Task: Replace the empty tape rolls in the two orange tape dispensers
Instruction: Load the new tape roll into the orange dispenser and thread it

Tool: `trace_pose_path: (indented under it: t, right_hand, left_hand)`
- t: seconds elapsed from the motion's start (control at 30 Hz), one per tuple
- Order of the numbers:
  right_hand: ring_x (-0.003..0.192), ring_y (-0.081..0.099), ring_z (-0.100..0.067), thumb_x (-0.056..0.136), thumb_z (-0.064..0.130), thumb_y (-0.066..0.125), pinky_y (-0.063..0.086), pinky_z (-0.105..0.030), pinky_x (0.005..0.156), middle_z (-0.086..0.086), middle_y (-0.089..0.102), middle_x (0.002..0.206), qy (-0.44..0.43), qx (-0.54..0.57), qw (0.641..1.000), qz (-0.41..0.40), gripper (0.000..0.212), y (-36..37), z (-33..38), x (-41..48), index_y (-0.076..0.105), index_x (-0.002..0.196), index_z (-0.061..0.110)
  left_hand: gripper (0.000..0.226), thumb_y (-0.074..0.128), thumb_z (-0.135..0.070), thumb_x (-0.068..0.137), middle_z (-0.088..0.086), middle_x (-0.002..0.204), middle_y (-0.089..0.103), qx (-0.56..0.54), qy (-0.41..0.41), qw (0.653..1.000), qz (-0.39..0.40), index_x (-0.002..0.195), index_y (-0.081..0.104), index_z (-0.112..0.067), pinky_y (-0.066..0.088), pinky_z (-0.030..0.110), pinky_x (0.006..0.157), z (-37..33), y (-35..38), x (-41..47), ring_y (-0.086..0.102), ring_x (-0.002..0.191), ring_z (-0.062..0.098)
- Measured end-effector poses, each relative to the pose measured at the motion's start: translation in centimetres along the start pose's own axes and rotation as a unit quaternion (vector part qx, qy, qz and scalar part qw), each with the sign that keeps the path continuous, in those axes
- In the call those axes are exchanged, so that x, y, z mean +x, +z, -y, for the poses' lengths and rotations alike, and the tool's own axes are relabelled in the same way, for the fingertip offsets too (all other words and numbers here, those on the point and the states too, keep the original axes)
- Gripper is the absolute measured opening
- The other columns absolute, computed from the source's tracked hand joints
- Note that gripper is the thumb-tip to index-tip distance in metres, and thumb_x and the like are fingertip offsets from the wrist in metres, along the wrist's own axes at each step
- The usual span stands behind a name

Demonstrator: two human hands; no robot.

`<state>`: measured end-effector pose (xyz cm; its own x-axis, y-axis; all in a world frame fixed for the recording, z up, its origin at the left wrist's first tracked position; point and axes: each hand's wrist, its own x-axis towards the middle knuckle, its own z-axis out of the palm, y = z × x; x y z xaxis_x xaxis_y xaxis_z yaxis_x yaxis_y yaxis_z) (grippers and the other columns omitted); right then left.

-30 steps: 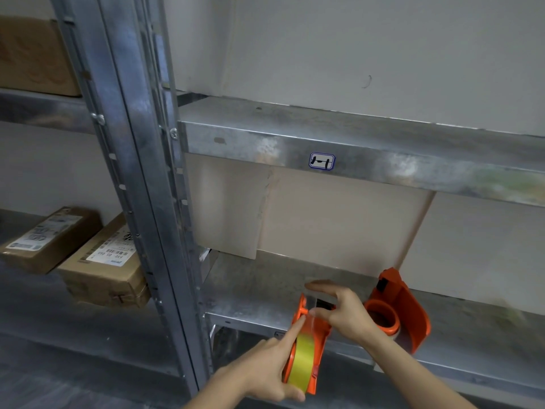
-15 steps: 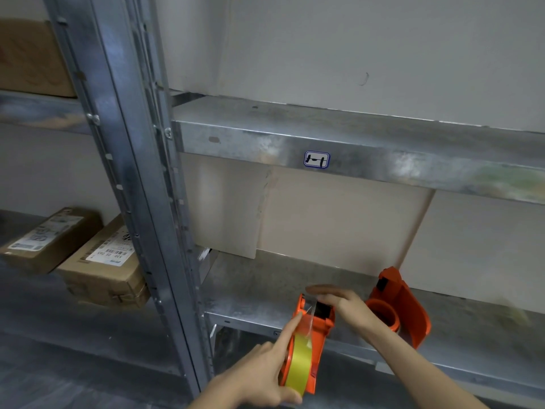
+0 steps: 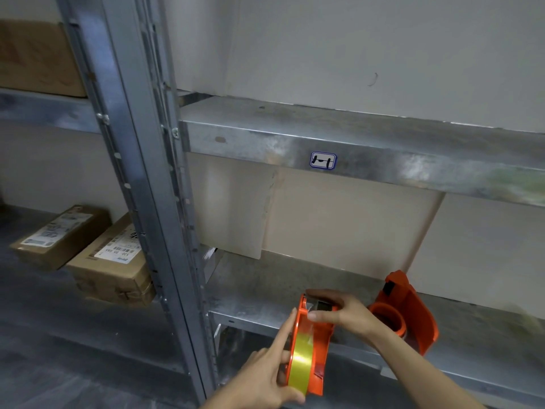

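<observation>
- Gripping an orange dispenser from below, the left hand lays its index finger along the side; a yellow tape roll sits inside.
- The right hand pinches that dispenser's top end.
- A second orange dispenser stands on the metal shelf, just right of the hands.
- Two cardboard boxes lie further left.

A galvanised metal shelf carries one orange tape dispenser, upright near its front edge. The neighbouring shelf on the left bears two labelled cardboard boxes.
</observation>
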<state>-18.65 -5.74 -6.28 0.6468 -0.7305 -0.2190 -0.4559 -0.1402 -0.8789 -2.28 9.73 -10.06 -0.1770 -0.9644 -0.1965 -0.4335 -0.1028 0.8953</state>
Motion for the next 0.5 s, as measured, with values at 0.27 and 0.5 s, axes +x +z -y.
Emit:
trace_pose_path:
  t: [0.27,0.5]
  right_hand:
    - [0.101,0.067,-0.006,0.062,0.020,0.086,0.054,-0.016,0.076,0.006,0.071,0.111,-0.035,0.052,0.998,0.006,0.061,-2.4,1.9,-3.4,0.062,0.117,0.026]
    - [0.102,0.064,0.000,0.060,0.018,0.088,0.050,-0.010,0.079,0.009,0.066,0.115,-0.106,-0.019,0.994,-0.026,0.066,-5.4,4.7,-9.2,0.058,0.117,0.032]
  left_hand:
    - [0.126,0.081,-0.027,0.076,-0.012,0.115,0.072,-0.021,0.025,0.999,-0.024,0.135,-0.020,-0.072,0.055,0.038,0.096,-3.2,0.9,-1.6,0.070,0.099,0.008]
    - [0.126,0.080,-0.020,0.077,-0.003,0.109,0.074,-0.025,0.080,0.996,-0.022,0.137,-0.018,-0.071,0.055,0.042,0.096,-7.9,2.9,-3.2,0.072,0.097,0.013]
